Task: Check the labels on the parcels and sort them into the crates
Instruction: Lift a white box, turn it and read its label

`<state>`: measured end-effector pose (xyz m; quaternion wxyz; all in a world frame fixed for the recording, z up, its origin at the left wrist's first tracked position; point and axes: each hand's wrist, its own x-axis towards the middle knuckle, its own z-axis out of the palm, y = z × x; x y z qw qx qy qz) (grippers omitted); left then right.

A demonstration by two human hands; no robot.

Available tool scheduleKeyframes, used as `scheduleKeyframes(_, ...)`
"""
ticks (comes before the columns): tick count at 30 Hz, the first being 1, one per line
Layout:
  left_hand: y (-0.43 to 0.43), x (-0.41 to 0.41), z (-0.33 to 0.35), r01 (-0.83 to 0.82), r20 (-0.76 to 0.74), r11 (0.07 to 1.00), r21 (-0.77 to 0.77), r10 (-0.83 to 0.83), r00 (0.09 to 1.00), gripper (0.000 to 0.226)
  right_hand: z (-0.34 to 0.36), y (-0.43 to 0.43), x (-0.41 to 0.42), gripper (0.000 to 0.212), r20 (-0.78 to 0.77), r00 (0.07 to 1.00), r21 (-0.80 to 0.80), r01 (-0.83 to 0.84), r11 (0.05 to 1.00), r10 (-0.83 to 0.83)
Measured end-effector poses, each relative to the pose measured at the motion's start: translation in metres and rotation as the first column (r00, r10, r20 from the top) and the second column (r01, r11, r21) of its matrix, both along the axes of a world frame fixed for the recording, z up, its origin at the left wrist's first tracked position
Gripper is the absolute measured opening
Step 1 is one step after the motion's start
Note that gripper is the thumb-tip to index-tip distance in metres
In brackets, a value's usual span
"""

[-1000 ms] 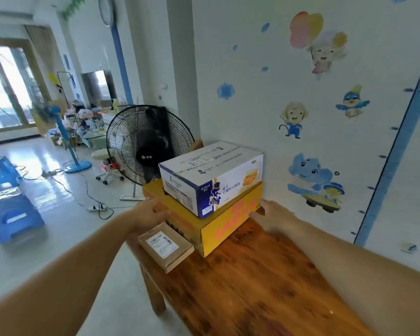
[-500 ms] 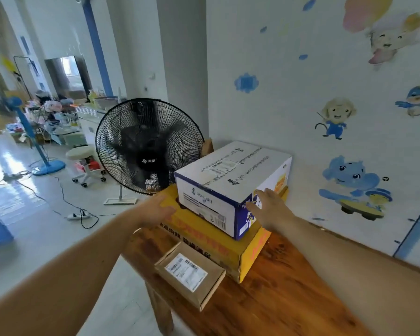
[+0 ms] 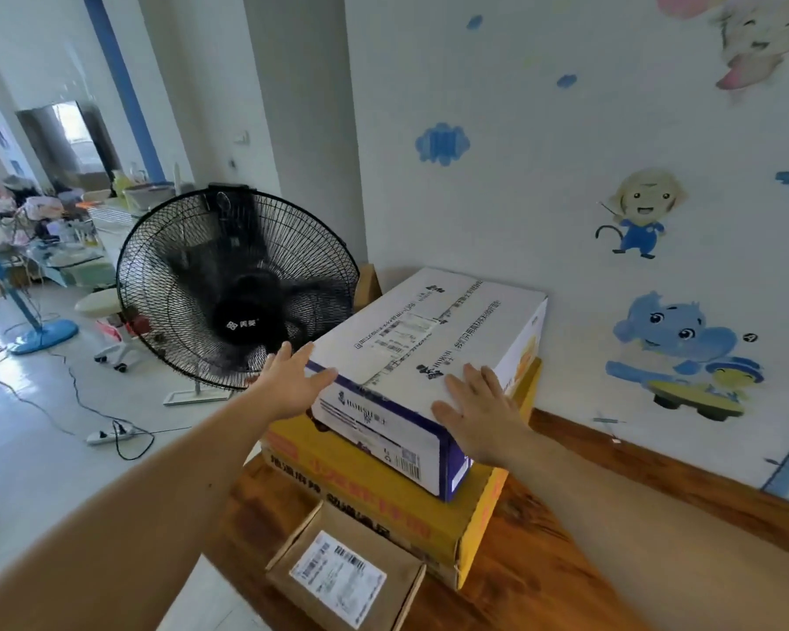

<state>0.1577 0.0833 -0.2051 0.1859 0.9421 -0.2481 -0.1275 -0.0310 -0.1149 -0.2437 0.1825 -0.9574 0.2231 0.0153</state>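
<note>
A white and blue box (image 3: 429, 339) with a shipping label on top sits on a larger yellow box (image 3: 374, 489), both on a wooden table (image 3: 543, 580). My left hand (image 3: 292, 380) lies with straight fingers against the white box's near left corner. My right hand (image 3: 483, 409) rests flat on the box's top near its right front corner. A small brown cardboard parcel (image 3: 351, 571) with a white barcode label lies at the table's near edge, in front of the yellow box.
A black floor fan (image 3: 233, 289) stands just left of the table, close to the boxes. A power strip (image 3: 110, 432) and cables lie on the floor at left. The decorated wall runs behind the table. No crates are in view.
Both hands have risen from the yellow box's sides to the white box, the right hand now on its top. The view has moved closer.
</note>
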Motion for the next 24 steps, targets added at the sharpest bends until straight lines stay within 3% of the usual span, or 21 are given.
scheduleKeyframes(4, -0.030, 0.036, -0.008, 0.023, -0.024, 0.996, 0.083, -0.021, 0.999, 0.078, -0.003, -0.003, 0.002, 0.060, -0.014, 1.000, 0.056, 0.025, 0.998, -0.024)
scheduleKeyframes(7, -0.051, 0.053, -0.008, 0.034, 0.114, 0.963, 0.268, -0.066, 0.991, 0.083, -0.007, 0.000, 0.006, 0.057, 0.008, 0.997, 0.087, 0.077, 0.993, -0.078)
scheduleKeyframes(9, -0.058, 0.063, -0.008, 0.033, 0.169, 0.949, 0.313, -0.089, 0.982, 0.086, -0.007, 0.000, 0.011, 0.055, 0.044, 0.987, 0.141, 0.150, 0.979, -0.157)
scheduleKeyframes(13, -0.063, 0.099, -0.030, 0.075, -0.048, 0.993, 0.087, -0.071, 0.996, 0.103, -0.001, 0.006, 0.027, 0.040, 0.050, 0.961, 0.145, 0.264, 0.954, -0.273)
scheduleKeyframes(17, -0.057, 0.105, -0.036, 0.091, -0.062, 0.991, -0.094, -0.097, 0.993, 0.076, -0.003, 0.013, 0.034, 0.049, 0.260, 0.825, 0.403, 0.379, 0.833, -0.501)
scheduleKeyframes(21, -0.052, 0.105, -0.035, 0.057, -0.173, 0.973, -0.222, -0.097, 0.980, 0.061, -0.010, 0.022, 0.036, 0.077, 0.170, 0.593, 0.784, 0.403, 0.472, -0.787)
scheduleKeyframes(22, -0.051, 0.105, -0.036, 0.066, -0.194, 0.974, -0.217, -0.110, 0.975, 0.062, -0.009, 0.020, 0.034, 0.079, 0.134, 0.560, 0.819, 0.402, 0.410, -0.817)
scheduleKeyframes(24, -0.050, 0.099, -0.037, 0.086, -0.254, 0.970, -0.226, -0.144, 0.956, 0.060, -0.009, 0.012, 0.026, 0.070, 0.091, 0.524, 0.807, 0.459, 0.371, -0.847)
